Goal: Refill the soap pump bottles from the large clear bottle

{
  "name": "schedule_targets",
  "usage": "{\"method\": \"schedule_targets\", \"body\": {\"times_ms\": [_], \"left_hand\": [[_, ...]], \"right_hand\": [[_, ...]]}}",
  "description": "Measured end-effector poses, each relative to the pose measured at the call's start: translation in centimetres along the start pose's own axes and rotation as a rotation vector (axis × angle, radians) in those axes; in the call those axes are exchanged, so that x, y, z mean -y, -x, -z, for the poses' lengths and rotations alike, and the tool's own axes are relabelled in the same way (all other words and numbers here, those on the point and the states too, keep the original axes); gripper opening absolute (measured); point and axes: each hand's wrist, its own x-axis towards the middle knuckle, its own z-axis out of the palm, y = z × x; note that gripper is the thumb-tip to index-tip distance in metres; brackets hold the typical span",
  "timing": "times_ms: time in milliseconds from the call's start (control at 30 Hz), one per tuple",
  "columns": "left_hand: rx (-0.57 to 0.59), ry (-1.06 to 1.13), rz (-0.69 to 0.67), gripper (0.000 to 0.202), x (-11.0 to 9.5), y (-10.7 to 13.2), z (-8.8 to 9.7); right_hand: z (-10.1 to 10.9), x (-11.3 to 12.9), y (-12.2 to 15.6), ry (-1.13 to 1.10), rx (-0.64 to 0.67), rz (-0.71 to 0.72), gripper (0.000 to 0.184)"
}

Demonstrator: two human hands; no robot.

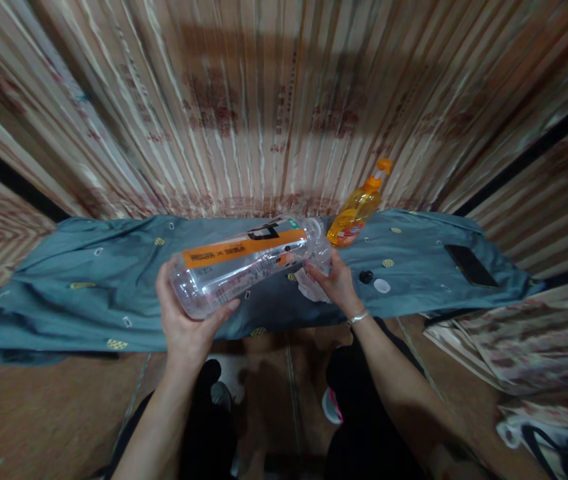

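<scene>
Indoors, L hand (184, 327) & R hand (337, 283) grip bottle (244, 263) over blue cloth (89, 280), curtain (264, 100) behind.

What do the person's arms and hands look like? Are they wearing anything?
No sleeves and no gloves: the left hand and right hand are bare up past the wrists. A thin silvery bracelet circles the right wrist.

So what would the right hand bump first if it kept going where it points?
Likely the orange soap bottle. The right hand grips the clear bottle at its neck, and its fingers point forward at the soap bottle standing just beyond; the gap is hard to judge.
</scene>
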Motion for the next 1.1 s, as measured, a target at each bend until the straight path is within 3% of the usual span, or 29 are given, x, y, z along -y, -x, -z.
{"method": "schedule_targets", "body": {"times_ms": [200, 567, 1100], "left_hand": [[0.029, -0.008, 0.001, 0.117, 1.0, -0.1, 0.6], [-0.054, -0.004, -0.016, 0.103, -1.4, 0.1, -0.5], [-0.063, -0.001, 0.011, 0.106, -1.2, 0.1, -0.6]], "right_hand": [[-0.1, -0.1, 0.0, 0.005, -0.006, -0.001, 0.070], [-0.2, -0.2, 0.1, 0.008, 0.001, 0.021, 0.071], [-0.6, -0.6, 0.0, 0.019, -0.028, 0.089, 0.065]]}}
